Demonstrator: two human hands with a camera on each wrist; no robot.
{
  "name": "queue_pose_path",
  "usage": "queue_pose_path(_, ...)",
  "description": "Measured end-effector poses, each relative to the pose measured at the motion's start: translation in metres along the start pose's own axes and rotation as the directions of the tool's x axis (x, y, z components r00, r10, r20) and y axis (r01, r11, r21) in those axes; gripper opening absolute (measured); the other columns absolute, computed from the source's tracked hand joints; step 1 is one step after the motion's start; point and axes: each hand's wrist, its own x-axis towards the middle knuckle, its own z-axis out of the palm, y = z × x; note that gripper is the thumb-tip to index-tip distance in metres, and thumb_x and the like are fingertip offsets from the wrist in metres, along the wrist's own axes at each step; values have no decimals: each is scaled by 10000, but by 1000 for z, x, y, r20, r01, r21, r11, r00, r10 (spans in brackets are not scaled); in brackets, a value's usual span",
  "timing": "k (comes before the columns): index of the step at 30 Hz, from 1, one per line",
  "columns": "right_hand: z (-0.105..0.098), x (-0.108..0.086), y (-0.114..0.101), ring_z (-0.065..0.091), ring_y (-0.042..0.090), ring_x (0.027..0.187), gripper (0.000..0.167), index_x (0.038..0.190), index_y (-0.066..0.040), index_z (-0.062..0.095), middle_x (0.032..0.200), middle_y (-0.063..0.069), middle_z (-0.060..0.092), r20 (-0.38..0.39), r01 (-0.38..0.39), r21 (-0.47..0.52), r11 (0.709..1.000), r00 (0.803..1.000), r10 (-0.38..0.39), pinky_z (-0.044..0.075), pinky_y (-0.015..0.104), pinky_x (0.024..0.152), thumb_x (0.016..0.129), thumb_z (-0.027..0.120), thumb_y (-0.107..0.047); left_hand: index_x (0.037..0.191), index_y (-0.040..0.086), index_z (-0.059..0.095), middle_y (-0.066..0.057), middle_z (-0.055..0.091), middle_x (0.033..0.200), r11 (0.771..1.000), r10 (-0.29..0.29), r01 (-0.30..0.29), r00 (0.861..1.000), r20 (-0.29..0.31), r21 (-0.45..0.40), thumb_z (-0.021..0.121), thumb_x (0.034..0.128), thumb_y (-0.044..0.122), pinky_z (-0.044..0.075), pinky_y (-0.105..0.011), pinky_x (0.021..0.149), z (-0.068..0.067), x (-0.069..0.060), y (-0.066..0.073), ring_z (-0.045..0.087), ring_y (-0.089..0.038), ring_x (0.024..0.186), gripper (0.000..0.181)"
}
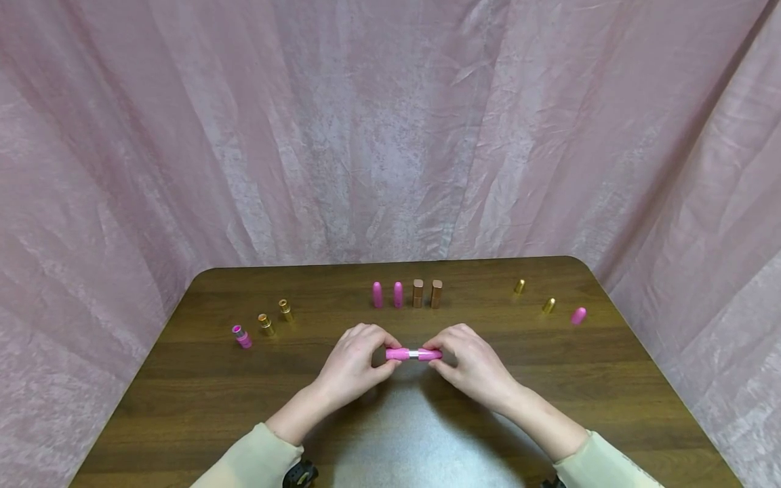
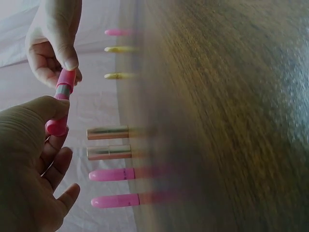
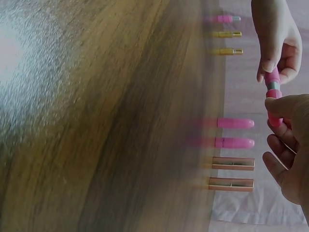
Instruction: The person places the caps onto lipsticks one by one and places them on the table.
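A pink lipstick tube lies level between the two hands, its silver middle band [image 1: 413, 354] showing between its two pink ends. The left hand [image 1: 360, 359] pinches the pink base [image 1: 397, 354] between thumb and fingers. At the other end, the right hand [image 1: 471, 362] pinches the pink cap [image 1: 430, 354]. In the left wrist view the left hand [image 2: 36, 145] is nearer and the right hand [image 2: 55, 41] farther. The right wrist view has the right hand [image 3: 294, 140] near the camera, the left hand [image 3: 279, 38] beyond it.
Behind the hands stand two pink tubes [image 1: 377, 295] and two rose-gold tubes [image 1: 417, 293]. On the left are a capless pink lipstick [image 1: 242, 337] and two gold ones [image 1: 266, 324]. Two gold caps [image 1: 549, 306] and a pink cap [image 1: 578, 315] stand on the right. Curtains surround the table [image 1: 201, 400].
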Motion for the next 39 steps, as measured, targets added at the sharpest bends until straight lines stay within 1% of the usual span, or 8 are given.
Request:
queue_pose_path(9, 4, 1, -4, 602, 103, 1047, 283, 1023, -204, 750, 1016, -114, 708, 15, -1, 7, 1000, 1000, 1, 524, 347, 909, 797, 886, -100, 999, 276, 708, 174, 660, 987, 999, 21, -21, 1000, 3, -39, 835, 858, 266, 455, -388, 989, 4, 1, 5, 590, -103, 1038, 190)
queue_pose_path(16, 4, 1, -5, 605, 100, 1039, 287, 1020, -200, 751, 1006, -120, 705, 13, 6, 5, 1000, 1000, -6, 523, 342, 906, 791, 889, -97, 998, 271, 705, 172, 657, 988, 999, 23, -23, 1000, 5, -44, 834, 861, 267, 467, -366, 956, 6, 1, 7, 581, -95, 1017, 188)
queue_pose_path(26, 8, 0, -4, 619, 113, 1021, 288, 1018, -185, 755, 1004, -100, 710, -7, 37, -12, 999, 999, -37, 529, 344, 894, 785, 891, -87, 985, 271, 709, 177, 655, 968, 998, 38, -38, 999, -11, -47, 847, 850, 262, 476, -345, 899, 8, 1, 7, 573, -84, 971, 193)
queue_pose_path(32, 10, -3, -2, 612, 104, 1013, 303, 1012, -190, 757, 1001, -109, 701, -18, 36, -17, 999, 999, -37, 531, 336, 877, 769, 898, -79, 981, 268, 716, 181, 650, 961, 998, 35, -35, 999, -8, -46, 852, 844, 263, 478, -332, 878, 10, 1, 8, 564, -74, 953, 194)
queue_pose_path(39, 12, -5, -3, 613, 108, 1018, 275, 1018, -182, 759, 1005, -104, 699, -14, 27, -15, 1000, 1000, -28, 530, 337, 879, 790, 887, -97, 977, 268, 719, 183, 648, 951, 999, 31, -31, 1000, -3, -42, 854, 838, 263, 477, -335, 874, 13, 0, 8, 565, -79, 944, 193)
